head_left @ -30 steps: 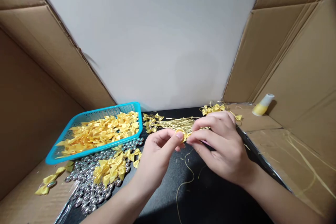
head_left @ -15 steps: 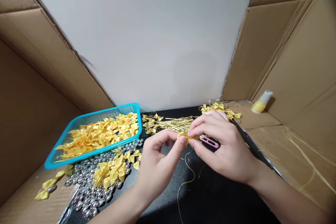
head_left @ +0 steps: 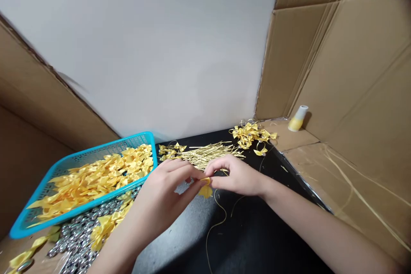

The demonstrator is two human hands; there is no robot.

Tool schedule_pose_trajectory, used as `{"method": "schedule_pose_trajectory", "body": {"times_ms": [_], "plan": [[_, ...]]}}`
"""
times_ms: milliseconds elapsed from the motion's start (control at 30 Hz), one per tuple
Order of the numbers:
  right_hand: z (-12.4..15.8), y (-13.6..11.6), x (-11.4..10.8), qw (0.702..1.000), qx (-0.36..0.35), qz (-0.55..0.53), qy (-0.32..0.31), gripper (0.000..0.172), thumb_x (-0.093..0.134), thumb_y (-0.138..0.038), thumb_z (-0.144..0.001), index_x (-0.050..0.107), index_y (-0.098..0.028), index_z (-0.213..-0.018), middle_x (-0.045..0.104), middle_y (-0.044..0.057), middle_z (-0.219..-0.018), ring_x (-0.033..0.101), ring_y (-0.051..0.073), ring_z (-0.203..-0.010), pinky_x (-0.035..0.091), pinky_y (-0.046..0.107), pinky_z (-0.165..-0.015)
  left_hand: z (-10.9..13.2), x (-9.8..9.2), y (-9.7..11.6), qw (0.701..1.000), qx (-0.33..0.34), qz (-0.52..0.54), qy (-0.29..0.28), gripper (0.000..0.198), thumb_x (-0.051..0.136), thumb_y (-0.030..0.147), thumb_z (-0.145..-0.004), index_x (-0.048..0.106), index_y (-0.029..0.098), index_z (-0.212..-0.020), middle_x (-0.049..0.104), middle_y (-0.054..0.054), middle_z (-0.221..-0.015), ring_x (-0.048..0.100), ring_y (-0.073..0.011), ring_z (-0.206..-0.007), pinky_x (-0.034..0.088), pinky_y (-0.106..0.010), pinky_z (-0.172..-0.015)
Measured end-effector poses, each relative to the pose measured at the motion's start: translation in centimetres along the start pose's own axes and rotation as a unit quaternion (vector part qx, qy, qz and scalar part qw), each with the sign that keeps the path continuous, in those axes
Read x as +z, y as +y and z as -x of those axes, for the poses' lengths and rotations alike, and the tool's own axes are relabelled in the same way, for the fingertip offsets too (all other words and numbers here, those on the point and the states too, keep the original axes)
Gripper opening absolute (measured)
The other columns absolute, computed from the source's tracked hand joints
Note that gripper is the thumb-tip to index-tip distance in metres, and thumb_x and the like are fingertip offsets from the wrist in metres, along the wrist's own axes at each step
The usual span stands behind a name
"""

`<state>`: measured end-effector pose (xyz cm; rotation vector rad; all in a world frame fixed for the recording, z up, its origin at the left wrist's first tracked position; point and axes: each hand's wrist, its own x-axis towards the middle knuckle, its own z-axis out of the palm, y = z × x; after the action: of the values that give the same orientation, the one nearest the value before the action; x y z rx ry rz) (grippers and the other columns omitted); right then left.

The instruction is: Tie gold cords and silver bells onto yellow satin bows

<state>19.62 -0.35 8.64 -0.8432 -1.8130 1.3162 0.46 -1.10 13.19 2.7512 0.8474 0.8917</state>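
Note:
A small yellow satin ribbon bow [head_left: 206, 191] is pinched between both my hands above the dark tabletop. My left hand [head_left: 170, 188] has thumb and fingertips closed on its left side. On the other side, the thumb and index finger of my right hand [head_left: 233, 174] grip it too; part of the bow is hidden by the fingertips. Below the hands a thin gold cord [head_left: 218, 224] curls down across the black surface. Just beyond them lies a loose pile of cut gold cords [head_left: 208, 154].
To the left stands a turquoise basket [head_left: 41, 184] full of yellow bows. Silvery oval beads [head_left: 77, 235] and more yellow bows [head_left: 102, 229] lie before it. Bows with gold loops [head_left: 247, 135] are heaped at back right, near a white-and-yellow cone [head_left: 298, 118]. Cardboard walls flank both sides.
The view has turned to the right. Both hands have shifted with the bow and its angle has changed. The pink tool beside my right hand no longer shows.

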Motion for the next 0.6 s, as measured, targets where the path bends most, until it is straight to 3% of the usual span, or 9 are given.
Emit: {"method": "schedule_pose_trajectory", "body": {"times_ms": [133,233,333,400,533,600], "plan": [[0.5,-0.9,-0.1,0.999,-0.027,0.021,0.016,0.01,0.058,-0.013,-0.074,0.06,-0.018,-0.065,0.056,-0.003,-0.067,0.052,0.012,-0.069,0.044,0.027,-0.071,0.1,0.2,0.1,0.995,0.051,-0.027,0.084,0.011,0.063,0.009,-0.085,0.062,0.02,-0.086,0.068,0.0,-0.074,0.061,-0.0134,-0.066,0.047,-0.027,-0.063],[0.9,-1.8,-0.2,0.998,-0.057,-0.001,0.038,0.011,0.056,-0.017,-0.08,0.062,-0.017,-0.071,0.061,0.0,-0.073,0.056,0.014,-0.074,0.046,0.028,-0.074,0.2,0.5,-0.2,0.984,0.087,-0.048,0.149,0.017,0.065,0.004,-0.082,0.062,0.019,-0.09,0.07,-0.002,-0.079,0.063,-0.0144,-0.069,0.048,-0.029,-0.065],[1.1,-2.4,0.1,0.995,-0.081,-0.001,0.059,0.011,0.056,-0.019,-0.084,0.067,-0.017,-0.082,0.068,0.002,-0.082,0.061,0.014,-0.079,0.048,0.028,-0.075,0.3,0.6,-0.5,0.977,0.11,-0.065,0.169,0.019,0.068,0.005,-0.08,0.063,0.02,-0.09,0.071,-0.002,-0.079,0.064,-0.0148,-0.068,0.048,-0.029,-0.063],[1.3,-2.5,0.4,0.989,-0.104,0.058,0.089,0.014,0.056,-0.018,-0.086,0.068,-0.017,-0.079,0.069,0.001,-0.078,0.062,0.013,-0.075,0.048,0.027,-0.073,0.3,0.6,-0.6,0.978,0.11,-0.058,0.169,0.02,0.069,0.004,-0.078,0.064,0.02,-0.088,0.071,-0.001,-0.078,0.064,-0.0147,-0.067,0.048,-0.029,-0.063],[1.2,-2.0,0.5,0.931,-0.22,0.219,0.189,0.015,0.058,-0.019,-0.09,0.07,-0.017,-0.079,0.071,-0.001,-0.07,0.061,0.012,-0.065,0.042,0.029,-0.072,0.3,0.1,-0.4,0.983,0.092,-0.003,0.159,0.021,0.065,0.0,-0.076,0.061,0.019,-0.083,0.07,-0.001,-0.08,0.064,-0.0136,-0.07,0.048,-0.029,-0.066],[1.1,-1.5,0.5,0.893,-0.273,0.282,0.22,0.014,0.06,-0.022,-0.091,0.07,-0.017,-0.082,0.073,0.0,-0.072,0.061,0.012,-0.065,0.038,0.031,-0.075,0.3,-0.5,-0.4,0.989,0.039,0.029,0.138,0.017,0.061,0.004,-0.078,0.06,0.02,-0.084,0.07,-0.001,-0.086,0.064,-0.0152,-0.077,0.049,-0.03,-0.071]]}}
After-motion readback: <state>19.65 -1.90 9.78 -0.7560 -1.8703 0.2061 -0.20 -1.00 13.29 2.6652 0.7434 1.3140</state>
